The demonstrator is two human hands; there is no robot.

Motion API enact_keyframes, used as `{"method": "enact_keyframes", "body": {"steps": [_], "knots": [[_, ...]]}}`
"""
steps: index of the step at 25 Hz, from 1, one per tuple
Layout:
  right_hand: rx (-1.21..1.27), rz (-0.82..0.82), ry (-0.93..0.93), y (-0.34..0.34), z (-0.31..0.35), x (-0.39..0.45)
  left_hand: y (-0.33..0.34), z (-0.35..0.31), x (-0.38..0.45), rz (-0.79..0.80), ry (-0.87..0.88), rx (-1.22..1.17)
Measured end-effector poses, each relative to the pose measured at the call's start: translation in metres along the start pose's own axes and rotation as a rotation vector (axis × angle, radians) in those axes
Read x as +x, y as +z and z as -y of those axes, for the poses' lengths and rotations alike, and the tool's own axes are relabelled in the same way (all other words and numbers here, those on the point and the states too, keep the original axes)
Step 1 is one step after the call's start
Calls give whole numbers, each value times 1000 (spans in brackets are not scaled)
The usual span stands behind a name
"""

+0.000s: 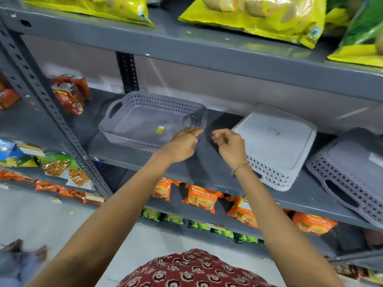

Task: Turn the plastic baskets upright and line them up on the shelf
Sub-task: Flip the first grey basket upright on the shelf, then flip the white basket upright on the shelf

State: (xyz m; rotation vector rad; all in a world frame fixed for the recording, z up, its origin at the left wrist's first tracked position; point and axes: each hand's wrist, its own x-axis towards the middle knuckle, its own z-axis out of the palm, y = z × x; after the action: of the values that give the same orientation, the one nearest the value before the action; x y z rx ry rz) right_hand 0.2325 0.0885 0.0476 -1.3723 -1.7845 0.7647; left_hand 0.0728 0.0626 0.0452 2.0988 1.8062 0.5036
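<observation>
Both bare hands, left hand [182,145] and right hand [229,146], hover loosely curled and empty beside the upright grey perforated plastic basket [152,121]; next, I'd judge, comes flipping the upside-down white perforated basket [275,146] alongside on the grey metal shelf [207,168].

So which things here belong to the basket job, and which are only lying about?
Job:
- upright basket
- upside-down white basket
- upside-down grey basket
- shelf

Lying about:
- yellow bags
- orange tea packets
- red packets
- green packets
</observation>
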Motion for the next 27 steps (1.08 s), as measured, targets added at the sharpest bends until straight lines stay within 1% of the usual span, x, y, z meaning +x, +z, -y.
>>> {"method": "enact_keyframes", "body": {"steps": [2, 4, 6, 9, 11, 12, 14, 16, 18, 20, 23, 25, 27], "knots": [[87, -105, 87, -35, -20, -6, 25, -27, 17, 53, 102, 18], [95, -187, 145, -71, -41, -16, 46, -58, 33, 131, 183, 50], [97, -260, 241, -104, -60, -28, 64, -88, 44, 174, 240, 132], [68, -460, 395, -143, -88, -48, 86, -116, 51, 230, 270, 237], [140, -570, 536, -152, -106, -58, 97, -116, 49, 258, 276, 264], [206, -581, 618, -154, -118, -62, 102, -116, 47, 261, 285, 262], [381, -490, 799, -155, -136, -66, 112, -113, 44, 236, 293, 242], [682, -375, 970, -152, -150, -64, 118, -110, 43, 192, 305, 256], [918, -292, 1036, -152, -154, -61, 122, -110, 39, 150, 303, 272], [998, -247, 1033, -154, -152, -55, 122, -111, 36, 120, 282, 237], [1067, -210, 981, -162, -139, -50, 121, -113, 33, 58, 245, 223], [1110, -192, 903, -168, -121, -45, 115, -113, 35, -10, 209, 197], [1139, -146, 785, -175, -99, -40, 107, -114, 34, -128, 156, 106]]}}
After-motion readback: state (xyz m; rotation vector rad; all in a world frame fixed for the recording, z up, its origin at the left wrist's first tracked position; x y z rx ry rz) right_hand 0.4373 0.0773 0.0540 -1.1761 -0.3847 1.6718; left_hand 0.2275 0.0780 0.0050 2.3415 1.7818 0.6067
